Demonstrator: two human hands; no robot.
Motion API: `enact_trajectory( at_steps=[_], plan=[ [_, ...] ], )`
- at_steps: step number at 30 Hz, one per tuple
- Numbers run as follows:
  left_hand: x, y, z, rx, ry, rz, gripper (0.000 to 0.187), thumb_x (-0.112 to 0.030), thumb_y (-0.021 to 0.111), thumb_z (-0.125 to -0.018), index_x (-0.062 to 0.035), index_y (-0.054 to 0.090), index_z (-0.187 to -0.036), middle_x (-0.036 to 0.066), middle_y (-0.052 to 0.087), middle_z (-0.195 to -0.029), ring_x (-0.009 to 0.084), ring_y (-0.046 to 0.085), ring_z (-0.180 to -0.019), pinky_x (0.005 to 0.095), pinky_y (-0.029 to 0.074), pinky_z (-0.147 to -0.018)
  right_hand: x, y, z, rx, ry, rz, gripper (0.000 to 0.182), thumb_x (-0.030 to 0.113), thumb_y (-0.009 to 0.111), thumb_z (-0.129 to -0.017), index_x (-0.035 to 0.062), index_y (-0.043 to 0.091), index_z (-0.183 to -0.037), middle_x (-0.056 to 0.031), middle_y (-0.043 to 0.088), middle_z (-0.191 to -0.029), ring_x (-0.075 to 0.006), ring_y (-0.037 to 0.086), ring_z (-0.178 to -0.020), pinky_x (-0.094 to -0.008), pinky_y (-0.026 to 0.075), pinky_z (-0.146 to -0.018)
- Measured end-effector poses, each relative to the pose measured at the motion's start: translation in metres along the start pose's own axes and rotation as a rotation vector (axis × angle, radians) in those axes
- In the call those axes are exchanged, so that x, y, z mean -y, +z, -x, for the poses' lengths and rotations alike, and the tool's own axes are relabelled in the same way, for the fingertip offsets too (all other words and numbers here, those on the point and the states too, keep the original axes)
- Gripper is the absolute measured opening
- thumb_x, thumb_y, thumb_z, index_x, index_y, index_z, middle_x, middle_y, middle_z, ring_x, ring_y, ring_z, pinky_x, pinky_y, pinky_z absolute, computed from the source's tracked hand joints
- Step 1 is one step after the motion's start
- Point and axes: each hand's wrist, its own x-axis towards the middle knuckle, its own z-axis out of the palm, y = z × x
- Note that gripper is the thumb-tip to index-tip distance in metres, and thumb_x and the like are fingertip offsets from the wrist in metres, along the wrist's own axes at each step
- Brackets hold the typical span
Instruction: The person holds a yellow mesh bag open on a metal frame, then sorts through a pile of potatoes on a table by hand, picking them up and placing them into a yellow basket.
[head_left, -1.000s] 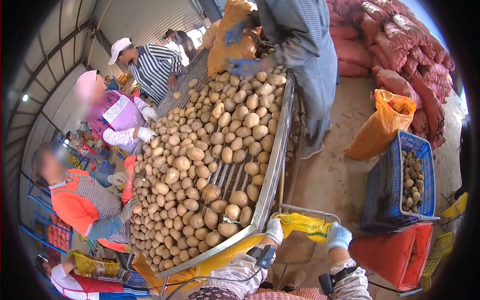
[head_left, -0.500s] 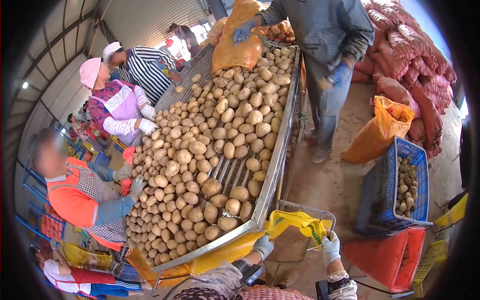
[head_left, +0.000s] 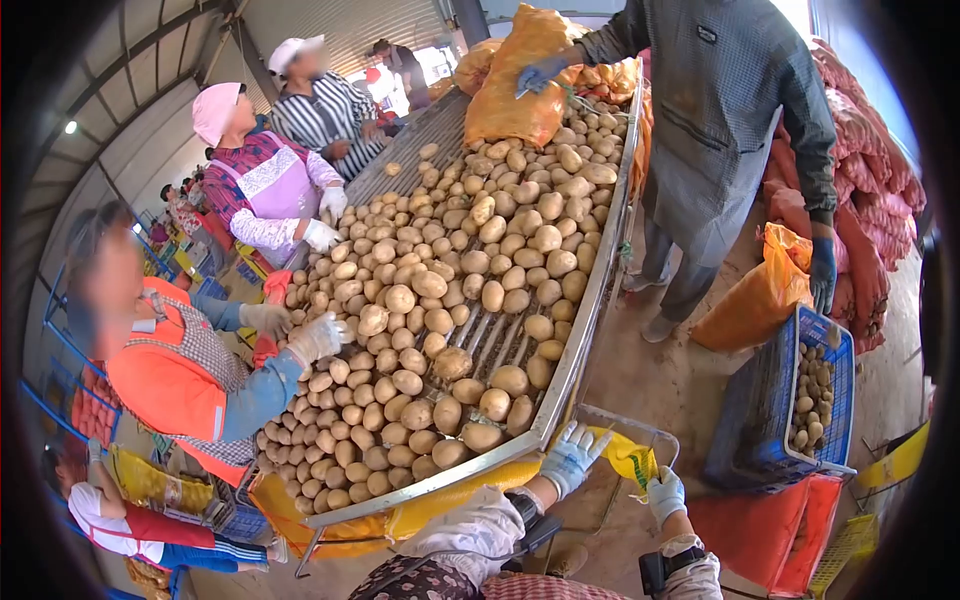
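My left hand (head_left: 575, 460) is gloved in white and light blue, its fingers spread, just off the near corner of the metal sorting table (head_left: 545, 432). Right beside it is a yellow sack (head_left: 628, 458) with green print, by a thin metal frame (head_left: 655, 432). The sack's right edge is pinched in my gloved right hand (head_left: 665, 497). Potatoes (head_left: 508, 380) cover much of the slatted table top in front of me. More yellow sack material (head_left: 440, 510) hangs beneath the table's near edge.
Blue crate (head_left: 835, 400) with potatoes stands at right, beside an orange sack (head_left: 760, 300) and a red sack (head_left: 775, 530). Stacked red sacks (head_left: 865, 150) rise behind. Co-workers' gloved hands (head_left: 320, 340) are over the left side. Another person (head_left: 710, 130) stands at the table's right.
My left hand has risen and spread its fingers; before, it was lower by the table edge. The standing person's lowered hand has moved over toward the blue crate. My view has shifted slightly.
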Motion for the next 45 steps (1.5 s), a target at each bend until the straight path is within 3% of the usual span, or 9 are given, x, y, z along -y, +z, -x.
enact_trajectory(
  at_steps=[11,14,16,23,32,36,37,41,45],
  plan=[
    [0.011,0.01,0.007,-0.235,0.008,0.165,0.034,-0.009,0.052,-0.081,-0.0078,0.062,-0.114,0.017,0.057,-0.12,0.0346,0.054,-0.113,0.0454,0.043,-0.095,0.026,-0.017,0.018,-0.047,-0.18,0.078,0.022,0.017,0.051,-0.084,-0.0005,0.062,-0.093,-0.0254,0.064,-0.088,-0.0439,0.06,-0.083,-0.046,0.048,-0.073],
    [0.012,0.029,0.044,-0.182,0.068,0.112,0.056,-0.022,0.058,-0.078,-0.0091,0.049,-0.132,0.015,0.054,-0.125,0.0311,0.053,-0.111,0.0456,0.041,-0.096,0.023,-0.014,0.008,0.069,0.104,0.025,0.029,0.019,0.057,-0.084,0.0033,0.064,-0.107,-0.0222,0.066,-0.102,-0.0366,0.063,-0.096,-0.0409,0.049,-0.083],
    [0.006,0.029,0.059,0.252,-0.059,0.314,0.057,-0.022,0.059,-0.078,-0.0085,0.048,-0.132,0.016,0.053,-0.126,0.0325,0.052,-0.111,0.0467,0.042,-0.094,0.022,-0.01,0.011,0.059,0.16,-0.055,0.032,0.019,0.056,-0.084,0.0032,0.064,-0.111,-0.0212,0.067,-0.102,-0.0338,0.064,-0.096,-0.039,0.049,-0.083],
    [-0.007,0.012,0.011,-0.203,0.018,0.136,0.064,-0.031,0.065,-0.077,-0.008,0.047,-0.134,0.014,0.053,-0.124,0.032,0.051,-0.114,0.0468,0.039,-0.098,0.03,-0.012,0.015,0.076,0.161,-0.115,0.032,0.012,0.055,-0.088,-0.0027,0.062,-0.115,-0.0104,0.068,-0.097,-0.0157,0.064,-0.084,-0.0298,0.051,-0.077],
    [-0.006,0.027,-0.01,0.114,-0.075,0.193,0.02,-0.027,0.066,-0.075,-0.0124,0.065,-0.089,0.012,0.064,-0.099,0.0289,0.061,-0.091,0.043,0.046,-0.077,0.007,-0.012,0.003,0.116,0.241,-0.246,0.031,0.017,0.056,-0.085,0.0004,0.066,-0.109,-0.0114,0.071,-0.095,-0.0171,0.066,-0.085,-0.0306,0.051,-0.078],
    [-0.014,0.013,0.003,-0.246,0.191,0.489,0.019,-0.019,0.063,-0.076,-0.0098,0.064,-0.093,0.013,0.065,-0.096,0.0321,0.062,-0.086,0.0438,0.047,-0.083,0.009,-0.011,-0.002,-0.014,0.315,-0.371,0.031,0.016,0.056,-0.086,-0.0021,0.066,-0.108,-0.0112,0.07,-0.093,-0.0163,0.066,-0.081,-0.0291,0.051,-0.074],
    [-0.02,0.011,0.004,0.141,0.01,0.715,0.021,-0.02,0.061,-0.081,-0.0081,0.063,-0.098,0.014,0.065,-0.096,0.0343,0.062,-0.084,0.0418,0.049,-0.081,0.007,-0.013,-0.003,-0.008,0.336,-0.448,0.029,0.016,0.055,-0.087,-0.0028,0.066,-0.107,-0.0098,0.069,-0.09,-0.0165,0.065,-0.077,-0.0295,0.052,-0.069],
    [-0.04,0.002,-0.011,0.495,-0.362,0.893,0.039,-0.029,0.059,-0.09,-0.0083,0.06,-0.123,0.016,0.067,-0.105,0.0283,0.066,-0.092,0.0344,0.05,-0.082,0.006,-0.016,-0.005,-0.06,0.358,-0.557,0.028,0.021,0.056,-0.091,-0.0017,0.065,-0.105,-0.0062,0.067,-0.084,-0.0132,0.062,-0.065,-0.0281,0.051,-0.056],
    [-0.049,0.022,-0.008,0.314,-0.211,0.93,0.053,-0.037,0.062,-0.09,-0.0044,0.055,-0.13,0.017,0.067,-0.11,0.024,0.066,-0.098,0.0302,0.049,-0.087,0.009,-0.022,-0.007,-0.072,0.365,-0.574,0.03,0.026,0.058,-0.093,-0.0004,0.066,-0.104,-0.0055,0.067,-0.083,-0.0122,0.061,-0.064,-0.0267,0.05,-0.055]
  ],
)
